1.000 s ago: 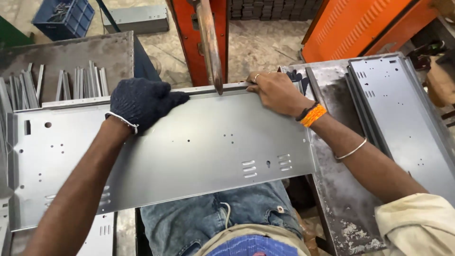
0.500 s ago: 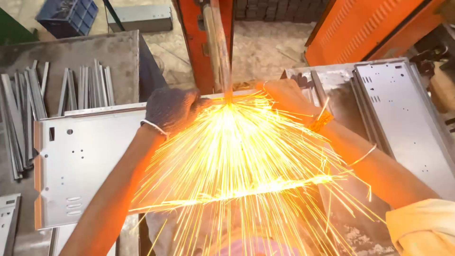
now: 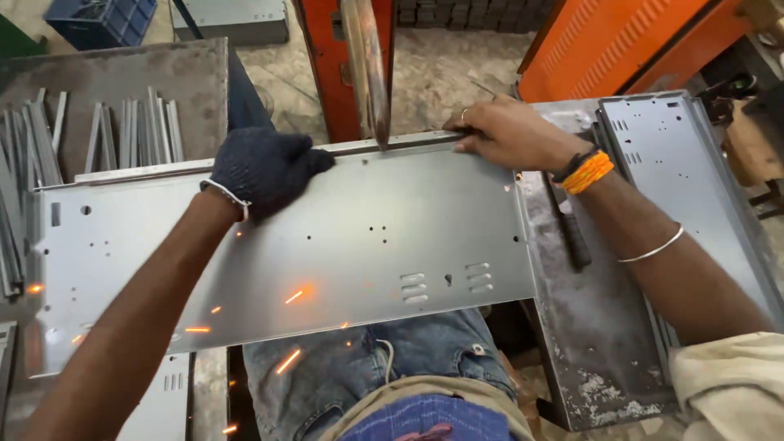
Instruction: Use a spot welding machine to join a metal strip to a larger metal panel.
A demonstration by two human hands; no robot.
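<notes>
Where a dense fan of sparks covered the sheet half a second ago, only a few scattered orange sparks (image 3: 296, 296) are left now, drifting over the near part of the metal panel (image 3: 343, 245) and the lap below it. From this it is judged that one spot weld along the far edge has just been finished, with the electrode tip (image 3: 377, 122) at or just above the folded flange; contact cannot be told. The panel lies flat across the lap, its far edge under the electrode.

The gloved left hand (image 3: 265, 167) is pressed flat on the panel near its far edge, fingers spread rather than clenched. The bare right hand (image 3: 510, 131) is laid on the far right corner, its fingers curled over the flange and holding it down.

One panel is being worked. One gloved hand and one bare hand are seen. Two groups of three louvre slots (image 3: 445, 282) are counted near the panel's near edge. One similar punched panel (image 3: 686, 163) at least is stacked on the tabletop (image 3: 588, 327) to the right, and a loose bundle of narrow metal strips (image 3: 131, 131), too many and too overlapped to count exactly, is lying at the left.
</notes>
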